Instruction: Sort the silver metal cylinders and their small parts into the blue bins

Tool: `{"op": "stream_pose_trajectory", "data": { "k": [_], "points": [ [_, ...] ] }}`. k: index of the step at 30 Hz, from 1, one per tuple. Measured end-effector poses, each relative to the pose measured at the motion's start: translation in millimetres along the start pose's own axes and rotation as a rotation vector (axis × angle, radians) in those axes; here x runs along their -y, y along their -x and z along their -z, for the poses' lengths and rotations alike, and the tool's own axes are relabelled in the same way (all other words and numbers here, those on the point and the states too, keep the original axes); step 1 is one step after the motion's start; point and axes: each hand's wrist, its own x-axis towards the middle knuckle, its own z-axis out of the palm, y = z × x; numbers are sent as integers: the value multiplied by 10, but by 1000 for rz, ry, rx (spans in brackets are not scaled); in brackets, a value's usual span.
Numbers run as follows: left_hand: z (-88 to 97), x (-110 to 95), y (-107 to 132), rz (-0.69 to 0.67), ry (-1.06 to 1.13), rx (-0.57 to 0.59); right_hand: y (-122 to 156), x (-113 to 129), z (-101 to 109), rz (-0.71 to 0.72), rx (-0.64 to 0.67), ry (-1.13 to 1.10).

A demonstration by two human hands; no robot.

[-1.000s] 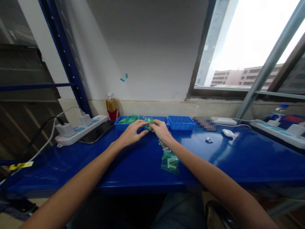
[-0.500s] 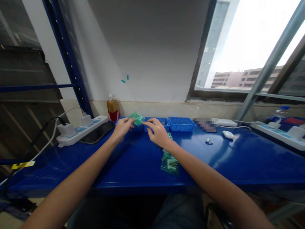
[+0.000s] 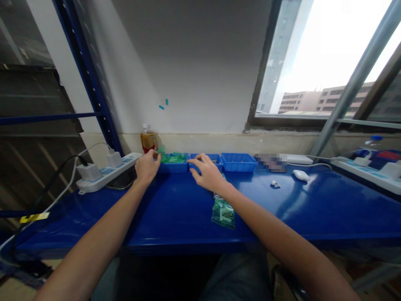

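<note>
My left hand (image 3: pixel 146 168) is at the left end of the row of blue bins, its fingertips pinched on a small green plastic bag (image 3: pixel 161 150). Right beside it, the left blue bin (image 3: pixel 173 168) holds more green bags (image 3: pixel 177 158). My right hand (image 3: pixel 207 172) hovers in front of the middle blue bin (image 3: pixel 216 157), thumb and fingers apart and nothing between them. It partly covers that bin, whose contents are too small to make out. Under my right wrist, green bags with pale pieces inside (image 3: pixel 224 212) lie in a line on the blue table (image 3: pixel 181 209).
A right-hand blue bin (image 3: pixel 238 163) closes the row. At the back left stands a drink bottle (image 3: pixel 148 138); a power strip (image 3: pixel 103 175) and a dark phone (image 3: pixel 122 179) lie nearer. Rightward are an earbud (image 3: pixel 275 184), a white case (image 3: pixel 300 175) and another power strip (image 3: pixel 369 173).
My left hand has moved left and slightly down with a green bag, uncovering the left bin and the green bags in it. My right hand has hardly moved.
</note>
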Motion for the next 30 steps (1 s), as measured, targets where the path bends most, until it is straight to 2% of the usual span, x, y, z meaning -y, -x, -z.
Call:
{"op": "stream_pose_trajectory", "data": {
  "k": [5, 10, 14, 18, 22, 25, 27, 29, 30],
  "points": [
    [36, -42, -12, 39, -178, 126, -14, 42, 295, 40, 314, -31],
    [92, -100, -23, -20, -206, 249, 361, 108, 752, 20, 542, -110],
    [128, -162, 29, -28, -185, 253, 748, 154, 981, -80, 652, 4],
    [166, -153, 95, -4, -121, 181, 899, 223, 987, -149, 713, 77],
    [184, -142, 111, -63, 43, 63, 808, 219, 884, -146, 628, 1],
    [209, -234, 122, -152, 215, 64, 570, 138, 782, -195, 489, -83],
    [229, -358, 161, -208, 344, 158, 348, 65, 679, -213, 340, -89],
    [236, -508, 234, -196, 502, 310, 136, -3, 535, -125, 132, -65],
    [229, -580, 279, -145, 599, 404, 56, -31, 452, -60, 58, -57]
  ]
}}
